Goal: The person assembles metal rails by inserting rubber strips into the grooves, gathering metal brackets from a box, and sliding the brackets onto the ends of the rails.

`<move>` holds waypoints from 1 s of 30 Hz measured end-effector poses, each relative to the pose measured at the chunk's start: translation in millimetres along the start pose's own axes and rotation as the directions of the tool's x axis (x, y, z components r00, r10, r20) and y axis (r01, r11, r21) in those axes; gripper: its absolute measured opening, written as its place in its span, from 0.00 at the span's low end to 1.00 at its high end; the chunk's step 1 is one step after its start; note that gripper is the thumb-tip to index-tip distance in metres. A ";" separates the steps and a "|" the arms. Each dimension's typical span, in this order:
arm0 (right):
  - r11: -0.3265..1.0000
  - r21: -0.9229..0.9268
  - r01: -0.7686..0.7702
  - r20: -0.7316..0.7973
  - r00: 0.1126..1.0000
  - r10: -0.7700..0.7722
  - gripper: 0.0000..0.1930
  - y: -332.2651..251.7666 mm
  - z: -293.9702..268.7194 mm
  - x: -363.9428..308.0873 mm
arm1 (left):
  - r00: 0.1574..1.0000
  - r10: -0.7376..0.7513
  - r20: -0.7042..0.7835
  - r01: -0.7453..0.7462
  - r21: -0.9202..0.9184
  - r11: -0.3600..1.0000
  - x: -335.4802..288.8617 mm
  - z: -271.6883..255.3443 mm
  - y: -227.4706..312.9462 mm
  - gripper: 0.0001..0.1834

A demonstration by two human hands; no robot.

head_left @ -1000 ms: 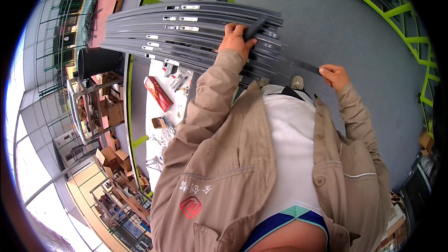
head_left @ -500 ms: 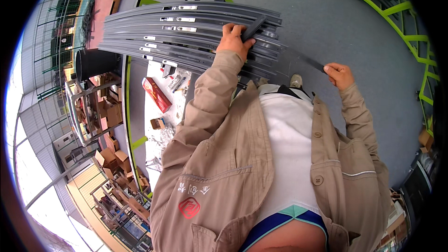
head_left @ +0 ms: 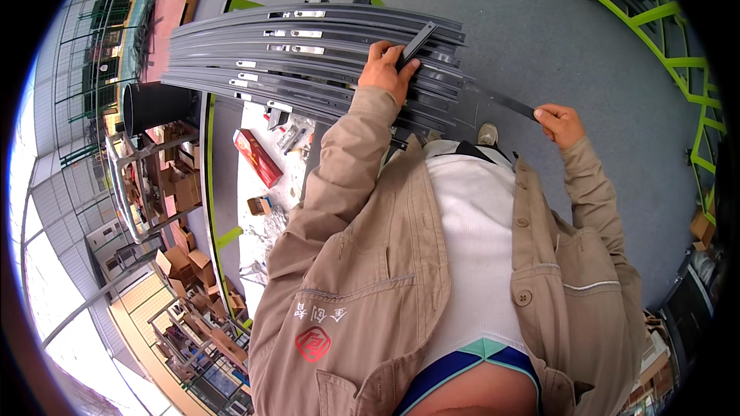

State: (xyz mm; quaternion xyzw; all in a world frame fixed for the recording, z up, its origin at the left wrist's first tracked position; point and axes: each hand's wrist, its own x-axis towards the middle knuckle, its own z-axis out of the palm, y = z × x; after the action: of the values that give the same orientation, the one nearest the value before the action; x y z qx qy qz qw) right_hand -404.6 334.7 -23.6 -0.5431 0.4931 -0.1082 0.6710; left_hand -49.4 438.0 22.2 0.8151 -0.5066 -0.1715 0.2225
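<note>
My left hand (head_left: 383, 75) is closed around a short dark grey profile piece (head_left: 417, 44), which slants up and to the right from my fingers. That hand rests over a bundle of long dark grey metal profiles (head_left: 223, 48), several of them fitted with small silver metal plates (head_left: 307, 33). Off to the right, my right hand (head_left: 561, 125) pinches the end of a thin dark strip (head_left: 509, 101). The strip stretches left toward the profiles' right ends, where its far part fades and is hard to follow.
Left of my body stands a white-topped table with a red box (head_left: 258, 158) and a small open carton (head_left: 260, 205). A black bin (head_left: 158, 106) is beyond it. Green-framed racking (head_left: 678, 62) stands at the far right, and cardboard boxes (head_left: 185, 266) lie at lower left.
The short profile piece in my left hand has turned slightly, showing a different face. The strip looks less blurred now. Both hands have stayed nearly in place.
</note>
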 end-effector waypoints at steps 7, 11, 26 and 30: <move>1.000 0.004 0.003 0.025 1.000 -0.003 0.16 -7.9 2.0 0.7 | 0.994 -0.092 0.063 0.089 0.050 0.995 2.8 -7.5 8.2 0.25; 0.998 -0.060 0.010 0.007 1.000 -0.010 0.16 -2.7 0.9 2.9 | 0.990 -0.122 0.072 0.119 0.050 0.992 4.4 -7.6 8.3 0.21; 0.998 0.017 0.053 0.081 0.995 -0.054 0.15 -5.8 23.1 1.3 | 0.979 -0.133 0.157 0.111 0.142 0.984 12.3 -10.5 11.7 0.24; 0.998 0.011 0.059 0.015 0.998 -0.059 0.14 -6.6 9.7 -5.4 | 0.981 -0.129 0.145 0.108 0.148 0.983 13.2 -13.4 14.4 0.25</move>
State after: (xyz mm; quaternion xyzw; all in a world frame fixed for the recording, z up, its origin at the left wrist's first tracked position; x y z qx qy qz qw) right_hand -397.1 341.9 -15.9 -0.5547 0.4712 -0.1263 0.6740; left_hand -47.8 423.1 40.5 0.8417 -0.4834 -0.2113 0.1145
